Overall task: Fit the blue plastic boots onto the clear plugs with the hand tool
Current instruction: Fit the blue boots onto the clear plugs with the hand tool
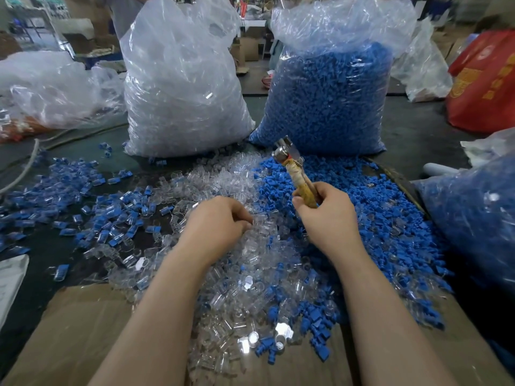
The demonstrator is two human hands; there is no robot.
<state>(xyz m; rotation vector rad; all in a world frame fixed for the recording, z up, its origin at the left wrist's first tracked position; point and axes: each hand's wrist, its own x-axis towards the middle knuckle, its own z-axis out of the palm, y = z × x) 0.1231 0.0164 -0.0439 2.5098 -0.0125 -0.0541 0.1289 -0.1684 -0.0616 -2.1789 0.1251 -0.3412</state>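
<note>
My right hand [324, 215] grips the taped handle of a hand tool [296, 174] whose metal head points up and away, above the heap of blue boots [370, 218]. My left hand [220, 218] lies knuckles up on the pile of clear plugs [245, 277], fingers curled down into it; whether it holds a plug is hidden. Fitted blue-and-clear pieces [111, 213] lie scattered to the left.
A big bag of clear plugs [181, 87] and a big bag of blue boots [331, 98] stand behind the piles. Another blue-filled bag [479, 218] sits at the right, a red bag [487, 82] beyond it. Cardboard [83, 335] covers the near table edge.
</note>
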